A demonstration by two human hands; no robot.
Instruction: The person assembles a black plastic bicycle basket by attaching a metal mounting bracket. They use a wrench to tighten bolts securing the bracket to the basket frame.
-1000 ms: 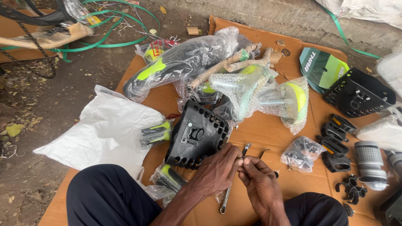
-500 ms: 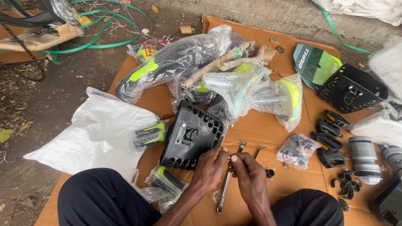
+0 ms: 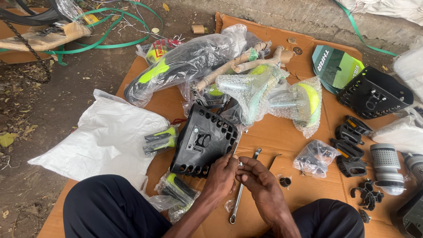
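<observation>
My left hand (image 3: 221, 177) and my right hand (image 3: 257, 181) meet just above my lap, fingertips pinched together on a small metal fastener (image 3: 240, 163). Which hand carries it I cannot tell. A steel spanner (image 3: 241, 194) lies on the cardboard (image 3: 282, 136) right under the hands. A black perforated plastic basket (image 3: 203, 140) leans beside my left hand, touching its knuckles.
Plastic-wrapped bicycle parts (image 3: 246, 83) lie piled at the top centre. A white sack (image 3: 105, 136) lies left. Black pedals (image 3: 350, 143), a small bag of hardware (image 3: 313, 156), a second black basket (image 3: 374, 94) and a grey ribbed cylinder (image 3: 387, 167) lie right. Green strapping (image 3: 110, 44) is on the dirt.
Both hands have shifted slightly left toward the black basket and come closer together. The spanner stays on the cardboard.
</observation>
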